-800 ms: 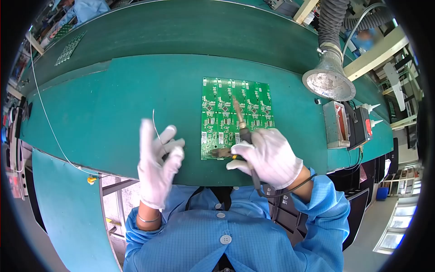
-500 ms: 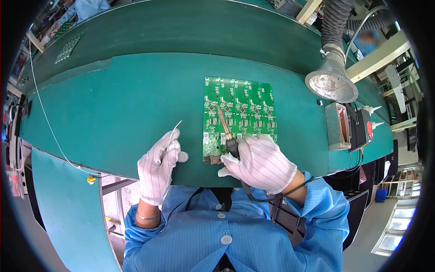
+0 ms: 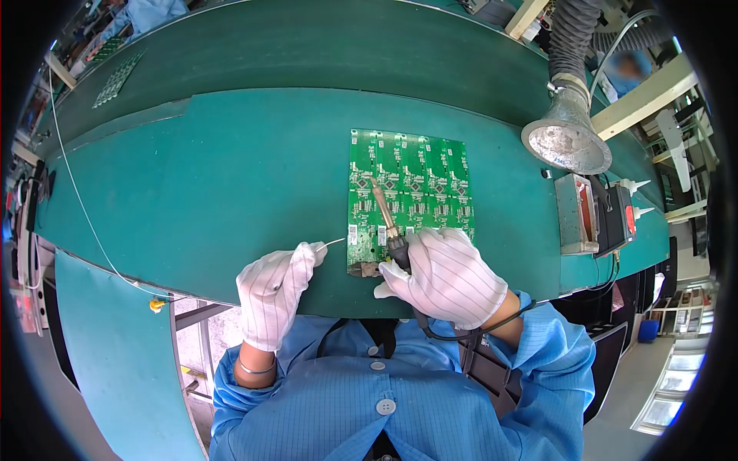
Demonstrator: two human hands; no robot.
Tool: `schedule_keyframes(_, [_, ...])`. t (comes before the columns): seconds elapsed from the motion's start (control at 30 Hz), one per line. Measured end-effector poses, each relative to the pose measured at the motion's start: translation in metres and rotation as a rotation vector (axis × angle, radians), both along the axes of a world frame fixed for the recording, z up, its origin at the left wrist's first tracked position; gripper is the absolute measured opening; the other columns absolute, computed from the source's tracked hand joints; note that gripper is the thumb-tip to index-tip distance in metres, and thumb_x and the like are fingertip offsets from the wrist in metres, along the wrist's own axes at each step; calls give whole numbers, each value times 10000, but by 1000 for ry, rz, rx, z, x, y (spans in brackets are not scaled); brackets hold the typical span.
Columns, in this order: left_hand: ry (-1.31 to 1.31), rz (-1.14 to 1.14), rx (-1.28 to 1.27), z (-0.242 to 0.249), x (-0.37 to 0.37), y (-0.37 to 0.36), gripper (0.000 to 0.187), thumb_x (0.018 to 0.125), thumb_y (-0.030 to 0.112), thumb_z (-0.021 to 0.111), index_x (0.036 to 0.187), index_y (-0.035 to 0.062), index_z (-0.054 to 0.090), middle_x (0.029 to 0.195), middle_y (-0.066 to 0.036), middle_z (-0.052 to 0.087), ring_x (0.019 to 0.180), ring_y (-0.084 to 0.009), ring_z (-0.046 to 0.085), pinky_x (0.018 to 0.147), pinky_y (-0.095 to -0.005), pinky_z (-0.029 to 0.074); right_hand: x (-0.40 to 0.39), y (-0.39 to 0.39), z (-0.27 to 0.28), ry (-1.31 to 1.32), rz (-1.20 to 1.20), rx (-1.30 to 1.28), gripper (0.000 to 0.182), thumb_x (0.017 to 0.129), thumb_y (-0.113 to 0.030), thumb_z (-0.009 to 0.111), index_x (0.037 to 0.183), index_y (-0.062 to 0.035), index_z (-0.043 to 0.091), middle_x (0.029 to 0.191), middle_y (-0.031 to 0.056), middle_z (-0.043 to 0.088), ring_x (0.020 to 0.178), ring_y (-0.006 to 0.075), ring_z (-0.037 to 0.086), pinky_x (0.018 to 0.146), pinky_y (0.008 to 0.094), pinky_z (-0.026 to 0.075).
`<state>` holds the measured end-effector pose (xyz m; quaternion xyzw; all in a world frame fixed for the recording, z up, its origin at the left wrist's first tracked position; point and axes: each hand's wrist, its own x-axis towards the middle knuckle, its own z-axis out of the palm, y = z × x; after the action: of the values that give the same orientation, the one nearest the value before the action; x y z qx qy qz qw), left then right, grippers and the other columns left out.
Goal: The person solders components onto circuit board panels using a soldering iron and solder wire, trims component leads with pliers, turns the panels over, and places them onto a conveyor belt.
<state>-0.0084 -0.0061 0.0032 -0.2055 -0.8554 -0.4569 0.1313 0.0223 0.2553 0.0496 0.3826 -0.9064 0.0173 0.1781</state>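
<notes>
A green panel of circuit boards [image 3: 430,164] lies flat on the bench before me. My right hand [image 3: 450,275], in a white striped glove, is wrapped round the dark grip of a soldering iron [image 3: 386,211]. Its metal barrel slants up and left over the panel, and its tip overlaps the chips in the left column. To the left of the panel, my left hand [image 3: 277,290], gloved too, pinches a thin strand of solder wire [image 3: 332,243]. The wire's free end points right, close to the panel's left edge. At the panel's front-left corner sits a brownish-grey piece [image 3: 367,269].
A metal fume extraction funnel [image 3: 569,138] hangs at the right on a grey hose. Below it stand a metal holder [image 3: 575,223] and a dark box [image 3: 615,217] with white nozzles. More boards [image 3: 119,79] lie far left. The iron's black cord [image 3: 492,329] runs past my right wrist.
My left hand has turned, bringing the solder wire from pointing steeply upward to leaning right, nearer the panel. The right hand and soldering iron keep their place over the boards.
</notes>
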Motion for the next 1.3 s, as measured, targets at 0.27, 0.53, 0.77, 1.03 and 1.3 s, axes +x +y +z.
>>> schedule_keyframes(0.27, [-294,170,204,10,4,14,186,1001,196,704,1085,32,733,778,-64,752,686,-139,721,690,-282,566,0,5,-4,8,21,83,363,904,-436,730,1079,-128,649,718,64,515,650,222,546,531,345,382])
schedule_keyframes(0.53, [-202,92,257,-8,4,7,98,958,126,747,977,41,703,888,-79,769,763,-148,728,706,-280,571,0,11,-6,-22,5,42,307,922,-423,709,994,-138,622,684,55,511,606,222,544,477,366,386])
schedule_keyframes(0.77, [80,82,58,-7,-2,3,135,837,-4,767,889,44,652,1154,-122,739,770,-149,668,650,-283,549,46,101,-10,355,-724,-122,438,826,-329,841,1147,-130,619,1085,88,680,1030,345,639,875,466,521])
schedule_keyframes(1.03, [239,21,-19,-10,-18,12,283,696,-63,744,818,99,545,1237,-188,691,768,-234,687,600,-355,495,57,72,-20,34,-658,-1175,904,922,-715,307,1509,-33,398,1275,236,619,1126,329,657,1090,491,481])
schedule_keyframes(1.3, [192,3,-72,-6,-9,9,236,746,-80,705,834,85,561,1125,-162,710,930,-275,722,716,-378,559,17,-1,-23,-238,-118,-1115,288,798,6,821,1056,-17,696,958,132,738,815,284,734,825,414,605])
